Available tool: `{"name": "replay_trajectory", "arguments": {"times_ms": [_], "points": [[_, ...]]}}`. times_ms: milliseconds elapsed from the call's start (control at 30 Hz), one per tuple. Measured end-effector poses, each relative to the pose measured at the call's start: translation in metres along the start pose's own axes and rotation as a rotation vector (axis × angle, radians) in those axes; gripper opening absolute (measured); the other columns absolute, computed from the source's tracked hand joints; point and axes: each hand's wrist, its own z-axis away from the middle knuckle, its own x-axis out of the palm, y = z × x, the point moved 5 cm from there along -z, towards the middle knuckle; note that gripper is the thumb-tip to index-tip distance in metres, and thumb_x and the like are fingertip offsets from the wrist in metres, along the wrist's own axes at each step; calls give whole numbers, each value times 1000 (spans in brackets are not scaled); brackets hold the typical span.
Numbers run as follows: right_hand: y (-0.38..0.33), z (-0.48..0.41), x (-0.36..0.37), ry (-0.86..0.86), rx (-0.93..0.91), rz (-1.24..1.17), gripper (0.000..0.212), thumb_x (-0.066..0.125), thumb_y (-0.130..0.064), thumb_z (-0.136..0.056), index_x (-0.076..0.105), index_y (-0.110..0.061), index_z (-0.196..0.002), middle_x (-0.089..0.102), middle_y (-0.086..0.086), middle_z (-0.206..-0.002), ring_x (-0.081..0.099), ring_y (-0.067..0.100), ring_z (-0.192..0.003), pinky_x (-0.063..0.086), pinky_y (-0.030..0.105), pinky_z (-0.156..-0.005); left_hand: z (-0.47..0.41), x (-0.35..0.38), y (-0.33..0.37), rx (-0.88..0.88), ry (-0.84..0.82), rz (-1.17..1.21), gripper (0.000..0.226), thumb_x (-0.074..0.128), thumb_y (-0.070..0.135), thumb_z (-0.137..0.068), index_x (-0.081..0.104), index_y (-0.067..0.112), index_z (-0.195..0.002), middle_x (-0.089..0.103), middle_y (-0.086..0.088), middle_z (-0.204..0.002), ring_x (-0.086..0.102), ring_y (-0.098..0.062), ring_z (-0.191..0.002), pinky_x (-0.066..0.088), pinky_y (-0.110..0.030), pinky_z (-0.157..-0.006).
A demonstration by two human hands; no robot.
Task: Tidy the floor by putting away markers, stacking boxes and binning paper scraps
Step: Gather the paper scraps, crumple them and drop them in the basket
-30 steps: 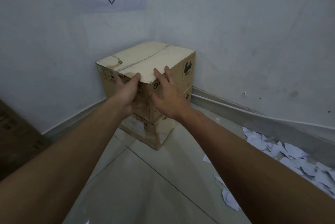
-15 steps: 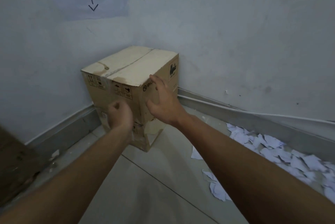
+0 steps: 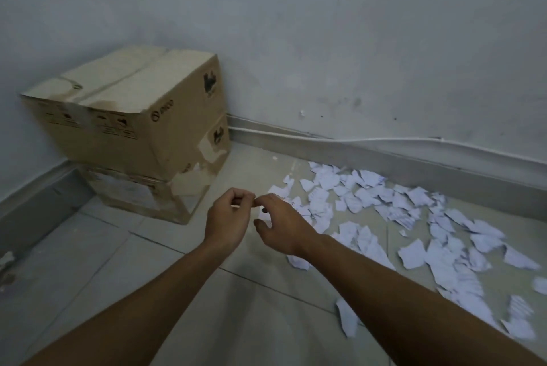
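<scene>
Two cardboard boxes stand stacked in the wall corner at the left: the upper box (image 3: pixel 124 111) sits slightly askew on the lower box (image 3: pixel 142 194). Many torn white paper scraps (image 3: pixel 393 214) are strewn over the tiled floor to the right, along the wall. My left hand (image 3: pixel 228 220) hovers in front of the boxes with its fingers curled shut and nothing in it. My right hand (image 3: pixel 281 226) is right beside it, fingers loosely apart and empty, above the nearest scraps. The two hands' fingertips almost touch.
A grey skirting (image 3: pixel 384 155) with a white cable runs along the right wall. Bare floor tiles (image 3: pixel 118 271) lie in front of the boxes. A little debris (image 3: pixel 6 259) sits at the far left edge.
Both hands have let go of the upper box and drawn back toward me, meeting in front of the stack. The view has swung right and down, showing more scraps.
</scene>
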Motion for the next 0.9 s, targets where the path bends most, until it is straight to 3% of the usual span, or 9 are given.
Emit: {"name": "replay_trajectory", "arguments": {"times_ms": [100,200,300,400,533,667,767,900], "points": [[28,12,0,12,80,8,39,56,-16,-94,54,-15,-133,55,3,-137,51,18,-125,42,31,-104,1,23,-14,17,-43,-66,12,59,23,-95,70,18,-92,73,5,-92,68,-17,-90,54,-31,-80],[56,14,-3,20,129,47,38,55,-20,-95,54,-17,-133,54,1,-139,49,18,-127,39,31,-107,-1,44,-32,46,-81,-169,14,59,22,-96,70,14,-99,72,1,-96,66,-18,-90,45,-16,-67],[87,10,-11,46,176,94,37,55,-22,-96,54,-17,-133,54,3,-139,49,21,-126,39,36,-108,-9,62,-51,59,-123,-236,13,59,24,-97,69,16,-100,71,0,-99,64,-18,-92,43,-14,-66],[123,3,-27,64,241,171,39,55,-24,-96,52,-16,-134,51,5,-141,45,23,-130,35,42,-110,-24,82,-67,59,-151,-291,12,58,25,-97,65,19,-104,66,-2,-111,61,-19,-104,45,-21,-78],[175,-22,-61,180,328,244,39,55,-27,-96,53,-13,-133,51,9,-139,43,27,-130,35,43,-107,-54,110,-82,64,-79,-314,34,60,31,-95,57,20,-127,55,-2,-135,53,-23,-123,45,-31,-98],[214,-50,-75,235,363,274,44,55,-31,-97,50,-11,-136,46,12,-145,40,29,-135,33,45,-109,-77,144,-89,64,2,-340,50,57,42,-95,48,25,-140,38,-2,-156,29,-25,-146,23,-48,-120],[236,-67,-70,225,387,261,49,52,-36,-99,45,-14,-142,32,11,-157,26,29,-146,24,47,-115,-93,170,-91,75,37,-455,55,51,48,-96,40,30,-147,24,2,-163,14,-21,-152,3,-43,-122],[253,-86,-61,259,353,290,55,52,-40,-98,41,-15,-145,29,10,-159,26,29,-146,23,49,-117,-100,189,-90,142,86,-618,54,38,53,-99,39,33,-148,27,4,-162,14,-20,-152,0,-45,-120]]}}
